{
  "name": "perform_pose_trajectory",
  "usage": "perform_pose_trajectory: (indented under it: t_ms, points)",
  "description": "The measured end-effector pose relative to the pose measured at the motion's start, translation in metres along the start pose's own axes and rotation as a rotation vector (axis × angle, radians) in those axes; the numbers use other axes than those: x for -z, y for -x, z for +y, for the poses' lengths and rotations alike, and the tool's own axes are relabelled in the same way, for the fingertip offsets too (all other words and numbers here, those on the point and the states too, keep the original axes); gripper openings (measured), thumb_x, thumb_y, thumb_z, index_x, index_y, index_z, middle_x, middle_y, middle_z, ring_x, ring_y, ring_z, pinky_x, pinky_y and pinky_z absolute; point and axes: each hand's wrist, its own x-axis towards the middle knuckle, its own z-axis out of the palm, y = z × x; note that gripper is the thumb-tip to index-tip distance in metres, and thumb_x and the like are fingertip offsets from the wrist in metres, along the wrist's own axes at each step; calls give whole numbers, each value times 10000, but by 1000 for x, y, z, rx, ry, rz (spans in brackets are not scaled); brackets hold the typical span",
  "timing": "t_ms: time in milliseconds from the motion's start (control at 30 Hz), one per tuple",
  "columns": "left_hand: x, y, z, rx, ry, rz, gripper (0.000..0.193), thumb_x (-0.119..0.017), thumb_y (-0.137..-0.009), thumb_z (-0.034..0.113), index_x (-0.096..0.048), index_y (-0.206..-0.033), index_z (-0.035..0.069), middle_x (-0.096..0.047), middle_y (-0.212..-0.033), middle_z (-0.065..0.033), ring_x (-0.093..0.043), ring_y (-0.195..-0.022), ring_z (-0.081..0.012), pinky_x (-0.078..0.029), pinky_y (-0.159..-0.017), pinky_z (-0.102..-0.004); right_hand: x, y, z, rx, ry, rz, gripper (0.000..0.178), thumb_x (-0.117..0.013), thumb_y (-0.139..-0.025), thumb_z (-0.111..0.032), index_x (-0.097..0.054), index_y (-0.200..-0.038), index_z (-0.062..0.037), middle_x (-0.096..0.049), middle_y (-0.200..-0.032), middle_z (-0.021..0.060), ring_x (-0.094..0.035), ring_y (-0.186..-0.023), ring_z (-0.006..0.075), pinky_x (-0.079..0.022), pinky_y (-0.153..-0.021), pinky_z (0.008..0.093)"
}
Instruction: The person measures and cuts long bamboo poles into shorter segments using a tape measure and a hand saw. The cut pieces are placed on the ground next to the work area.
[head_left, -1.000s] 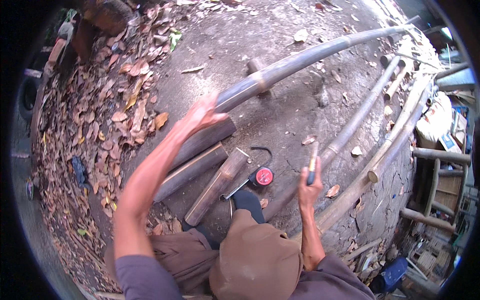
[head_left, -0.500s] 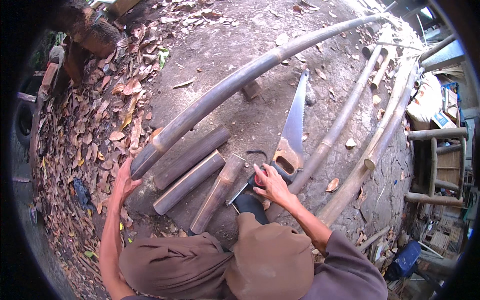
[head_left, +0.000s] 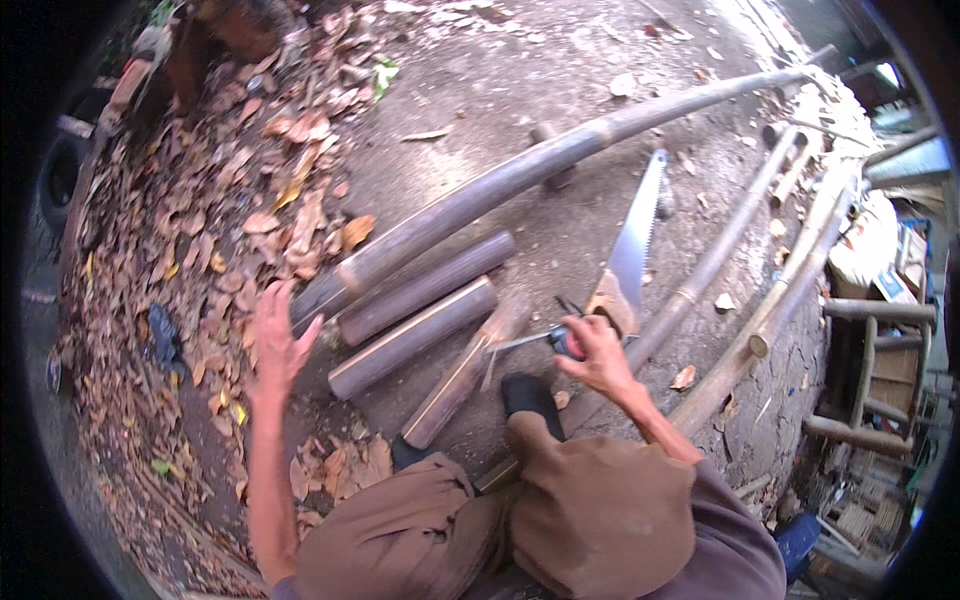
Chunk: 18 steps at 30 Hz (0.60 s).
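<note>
My left hand (head_left: 277, 340) is at the near end of a long bamboo pole (head_left: 480, 190), thumb and fingers apart; whether it touches the pole I cannot tell. My right hand (head_left: 603, 358) is closed around a black and red tape measure (head_left: 568, 342), and a short length of blade (head_left: 517, 342) sticks out to the left. Beyond that hand lies a handsaw (head_left: 633, 245) with a wooden handle. Between my hands rest three cut bamboo pieces: a dark one (head_left: 430, 288), a middle one (head_left: 412, 338) and one nearest my foot (head_left: 450, 395).
A small block (head_left: 552, 168) sits under the long pole. More bamboo poles (head_left: 725, 245) lie on the right, near a wooden stool-like frame (head_left: 870, 375). Dry leaves (head_left: 200, 330) cover the ground at left. My dark-shod foot (head_left: 530, 398) stands between the pieces and the poles.
My left hand's fingers have loosened from around the pole's end. My right hand has lifted the tape measure, its fingers now wrapped round it. The whole view has shifted.
</note>
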Motion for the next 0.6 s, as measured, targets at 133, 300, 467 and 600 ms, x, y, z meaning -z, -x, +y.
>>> perform_pose_trajectory:
  t_ms: [133,300,467,600]
  points:
    - [-21,13,80,169,500,0,433,-732,-860,202,-597,-1235,34,-631,-1135,-169,-622,-1037,-311,-495,-926,-415,39,-21,-42,-60,-133,-43,603,-707,-834,-405,-580,-1326,-79,-596,-1089,210,-600,-996,351,-483,-892,447]
    - [-68,27,144,425,1179,-304,433,-709,-925,349,-636,-1207,30,-659,-1023,-80,-626,-911,-166,-524,-819,-329,39,-76,-109,22,-104,-275,613,-622,-869,-486,-602,-1312,-62,-652,-1068,235,-618,-1042,373,-465,-932,437]
    - [-81,22,159,618,1490,57,426,-631,-979,426,-718,-1114,32,-640,-888,22,-575,-863,-67,-469,-752,-240,1,-104,-156,299,-47,-357,617,-634,-863,-535,-615,-1296,-96,-667,-1075,245,-651,-1014,408,-496,-881,485]
    - [-86,30,128,799,1603,316,421,-617,-984,425,-727,-1024,21,-697,-825,-45,-624,-672,-104,-510,-639,-263,-1,-123,-193,391,157,-347,618,-655,-849,-568,-629,-1214,-70,-663,-999,255,-665,-956,403,-526,-802,490]
